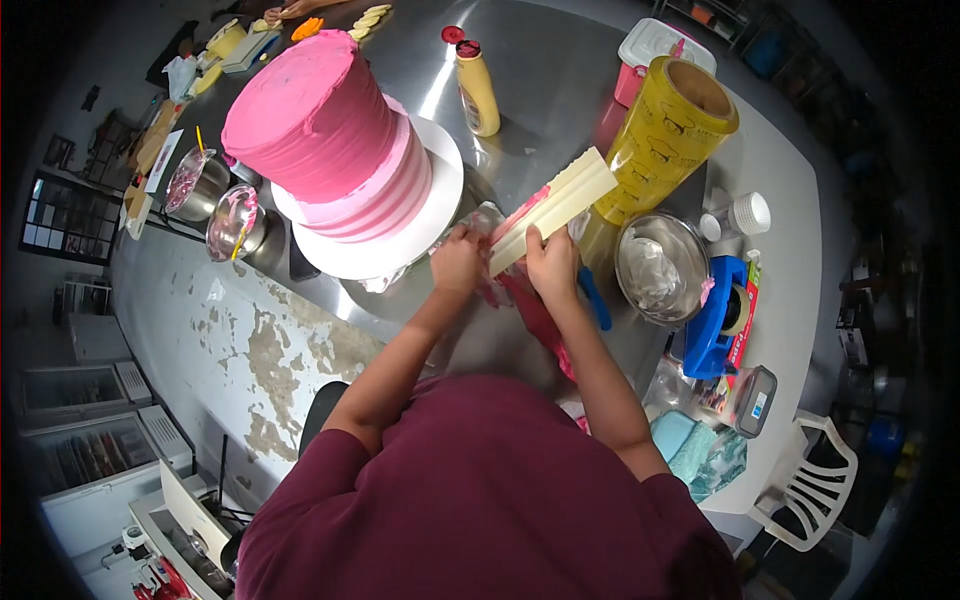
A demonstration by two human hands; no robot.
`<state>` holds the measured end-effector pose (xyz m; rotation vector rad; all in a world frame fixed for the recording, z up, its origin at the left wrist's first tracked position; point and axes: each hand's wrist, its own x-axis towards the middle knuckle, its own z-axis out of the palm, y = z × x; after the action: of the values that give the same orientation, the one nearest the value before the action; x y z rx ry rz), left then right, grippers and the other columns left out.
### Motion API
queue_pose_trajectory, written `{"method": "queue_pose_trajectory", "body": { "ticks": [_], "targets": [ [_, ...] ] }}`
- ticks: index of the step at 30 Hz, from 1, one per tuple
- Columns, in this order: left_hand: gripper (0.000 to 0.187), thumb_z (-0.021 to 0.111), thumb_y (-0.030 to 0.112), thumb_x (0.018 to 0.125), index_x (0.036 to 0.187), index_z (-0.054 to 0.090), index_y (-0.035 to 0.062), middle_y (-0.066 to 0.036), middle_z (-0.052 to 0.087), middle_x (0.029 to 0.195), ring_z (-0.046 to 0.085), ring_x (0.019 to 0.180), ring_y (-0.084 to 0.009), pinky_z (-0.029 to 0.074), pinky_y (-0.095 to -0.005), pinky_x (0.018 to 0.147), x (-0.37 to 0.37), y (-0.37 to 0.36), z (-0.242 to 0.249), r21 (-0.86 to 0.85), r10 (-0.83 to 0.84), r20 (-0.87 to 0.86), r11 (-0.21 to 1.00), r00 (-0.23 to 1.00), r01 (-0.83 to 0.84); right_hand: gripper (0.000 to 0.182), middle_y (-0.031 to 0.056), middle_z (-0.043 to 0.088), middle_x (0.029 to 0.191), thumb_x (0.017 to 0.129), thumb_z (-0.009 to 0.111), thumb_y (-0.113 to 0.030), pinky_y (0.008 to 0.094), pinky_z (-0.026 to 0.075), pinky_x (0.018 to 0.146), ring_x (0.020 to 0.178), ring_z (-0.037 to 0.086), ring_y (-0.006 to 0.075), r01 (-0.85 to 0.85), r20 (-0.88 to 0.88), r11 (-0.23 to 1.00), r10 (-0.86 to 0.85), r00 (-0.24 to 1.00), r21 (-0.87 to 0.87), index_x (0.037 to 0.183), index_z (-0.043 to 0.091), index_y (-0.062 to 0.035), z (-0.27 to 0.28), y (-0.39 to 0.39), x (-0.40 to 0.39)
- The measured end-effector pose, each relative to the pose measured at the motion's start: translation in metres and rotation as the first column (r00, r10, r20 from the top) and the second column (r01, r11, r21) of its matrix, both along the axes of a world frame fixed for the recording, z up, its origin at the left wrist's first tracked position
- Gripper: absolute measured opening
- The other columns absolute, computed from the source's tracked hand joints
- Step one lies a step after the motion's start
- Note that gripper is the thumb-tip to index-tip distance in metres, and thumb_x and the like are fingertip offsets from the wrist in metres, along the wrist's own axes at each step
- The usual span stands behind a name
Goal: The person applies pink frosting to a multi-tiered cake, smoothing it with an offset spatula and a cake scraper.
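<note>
Grip, right hand (553, 262): fingers wrapped round the near end of a cream scraper (553, 208), which slants up and to the right, pink icing smeared along its top edge.
Grip, left hand (457, 262): curled on a crumpled clear bag (487, 222) smeared with pink, pressed against the scraper's near end.
Where the scraper is: above the surface (540, 80), just right of the cake board (435, 215), in front of the yellow roll (668, 135).
Step, as I judge it: icing is being wiped off the scraper into the bag.
Doing it well: keep the scraper tilted away from the cake; draw the bag along the edge in one pass, holding the end firm so it does not swing.
Cake (325, 135): tall, dark pink above, paler bands below, on the white board, left of the hands.
In the way: the board's rim sits close to the left hand; a slip leftwards could mark the icing.
Yellow roll: upright, just behind the scraper tip, leaving little room on the right.
Steel bowl (660, 268): right of the right hand, something white inside.
Blue handle (596, 300): lies on the surface under the right wrist; what it belongs to I cannot tell.
Squeeze bottle (477, 88): far side, well apart.
Two small bowls (215, 200): left of the cake, pink inside.
Blue dispenser (722, 315): near right, clear of the work.
</note>
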<state>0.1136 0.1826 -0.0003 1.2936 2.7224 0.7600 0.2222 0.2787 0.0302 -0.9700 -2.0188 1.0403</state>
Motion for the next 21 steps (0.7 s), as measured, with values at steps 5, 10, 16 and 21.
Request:
{"method": "queue_pose_trajectory", "body": {
  "ticks": [5, 10, 16, 21],
  "targets": [
    [0.011, 0.059, 0.016, 0.070, 0.080, 0.064, 0.0142, -0.004, 0.057, 0.083, 0.059, 0.072, -0.0258, 0.047, -0.0370, 0.059, -0.005, -0.002, -0.003, -0.008, 0.002, 0.006, 1.000, 1.000, -0.002, 0.030, 0.0255, 0.058, 0.082, 0.078, 0.052, -0.015, 0.0444, 0.044, 0.066, 0.076, 0.056, 0.0406, -0.034, -0.082, 0.999, 0.031, 0.996, -0.034, 0.099, 0.047, 0.0062, -0.003, -0.003, 0.008],
    [0.013, 0.057, 0.015, 0.073, 0.083, 0.063, 0.0105, -0.007, 0.058, 0.083, 0.059, 0.069, -0.0269, 0.047, -0.0370, 0.059, -0.003, -0.013, -0.005, 0.071, 0.020, 0.021, 0.997, 1.000, -0.022, 0.027, 0.0178, 0.060, 0.075, 0.084, 0.052, -0.020, 0.0331, 0.046, 0.056, 0.065, 0.060, 0.0212, -0.002, -0.017, 0.997, 0.001, 1.000, -0.077, 0.091, 0.049, 0.0057, 0.032, -0.008, 0.037],
    [0.021, 0.056, 0.007, 0.076, 0.096, 0.059, 0.0020, -0.008, 0.060, 0.087, 0.058, 0.074, -0.0178, 0.046, -0.0284, 0.066, 0.019, -0.055, 0.035, 0.209, -0.181, 0.586, 0.976, 0.790, 0.068, 0.023, 0.0099, 0.056, 0.081, 0.087, 0.049, -0.017, 0.0273, 0.042, 0.064, 0.071, 0.052, 0.0125, -0.101, -0.375, 0.937, -0.033, 0.926, -0.333, 0.095, 0.046, 0.0041, 0.051, -0.006, 0.053],
    [0.023, 0.055, 0.015, 0.083, 0.100, 0.056, -0.0010, -0.005, 0.060, 0.093, 0.054, 0.082, -0.0093, 0.043, -0.0224, 0.073, 0.048, -0.082, 0.079, 0.365, -0.356, 0.926, 0.930, 0.125, -0.051, 0.024, 0.0098, 0.054, 0.089, 0.089, 0.045, -0.015, 0.0246, 0.049, 0.056, 0.073, 0.056, 0.0126, -0.275, -0.554, 0.862, -0.009, 0.832, -0.427, 0.104, 0.039, 0.0025, 0.080, -0.028, 0.045]
  ]
}}
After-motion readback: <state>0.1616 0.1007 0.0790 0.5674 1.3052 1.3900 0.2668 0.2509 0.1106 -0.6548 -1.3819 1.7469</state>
